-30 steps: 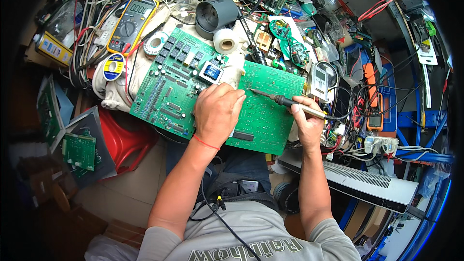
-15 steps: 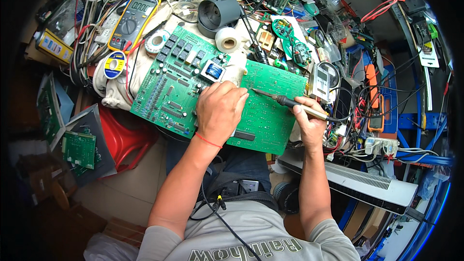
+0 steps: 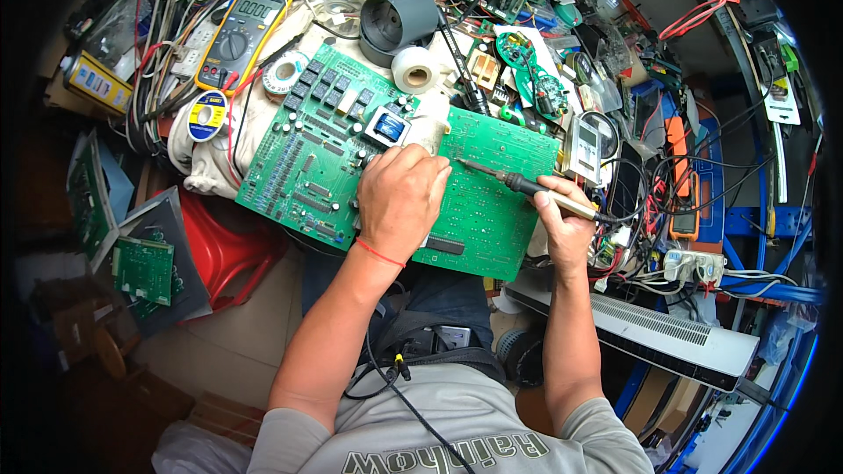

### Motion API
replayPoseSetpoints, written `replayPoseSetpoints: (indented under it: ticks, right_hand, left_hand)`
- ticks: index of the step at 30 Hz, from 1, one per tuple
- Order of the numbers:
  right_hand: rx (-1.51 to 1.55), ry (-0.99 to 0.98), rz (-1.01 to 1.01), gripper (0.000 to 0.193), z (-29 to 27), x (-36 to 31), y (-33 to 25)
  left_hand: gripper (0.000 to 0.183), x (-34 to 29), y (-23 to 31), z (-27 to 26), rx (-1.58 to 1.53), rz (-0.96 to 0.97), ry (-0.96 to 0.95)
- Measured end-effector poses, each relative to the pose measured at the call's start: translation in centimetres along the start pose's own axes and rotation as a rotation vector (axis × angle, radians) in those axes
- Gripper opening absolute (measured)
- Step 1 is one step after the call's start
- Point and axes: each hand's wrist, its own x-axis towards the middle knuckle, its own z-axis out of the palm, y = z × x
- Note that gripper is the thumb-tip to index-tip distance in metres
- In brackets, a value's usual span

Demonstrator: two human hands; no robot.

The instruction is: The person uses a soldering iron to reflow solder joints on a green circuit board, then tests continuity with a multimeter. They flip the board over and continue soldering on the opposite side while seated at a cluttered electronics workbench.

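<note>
My right hand (image 3: pixel 564 218) is wrapped round the handle of a soldering iron (image 3: pixel 523 184). The iron points left, its tip over or on the bare solder side of the right-hand green circuit board (image 3: pixel 496 233); contact cannot be told. My left hand (image 3: pixel 402 196) is closed, fingers curled, where that board meets a second green circuit board (image 3: pixel 299 171) on the left. What lies inside its fingers is hidden. The left board carries black relays, chips and a blue-and-white transformer (image 3: pixel 387 126). A long dark chip (image 3: pixel 444 246) lies near the right board's lower left corner.
Beyond the boards are a yellow multimeter (image 3: pixel 242 38), solder spools (image 3: pixel 208 116), a white tape roll (image 3: pixel 414 71) and a grey cylindrical part (image 3: pixel 397 25). Loose parts and cables crowd the right side. A long white slotted appliance (image 3: pixel 650 325) sits beside my right forearm, a red stool (image 3: pixel 233 250) at lower left.
The soldering iron's tip has shifted very slightly on the right board. Both hands stay almost where they were.
</note>
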Motion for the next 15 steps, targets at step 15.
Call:
replayPoseSetpoints:
  ticks: [15]
  right_hand:
    - [-0.013,-0.029,-0.005,0.027,0.02,0.3,-0.21]
  left_hand:
    - [0.007,0.01,0.02,0.09,0.012,-0.008,-0.008]
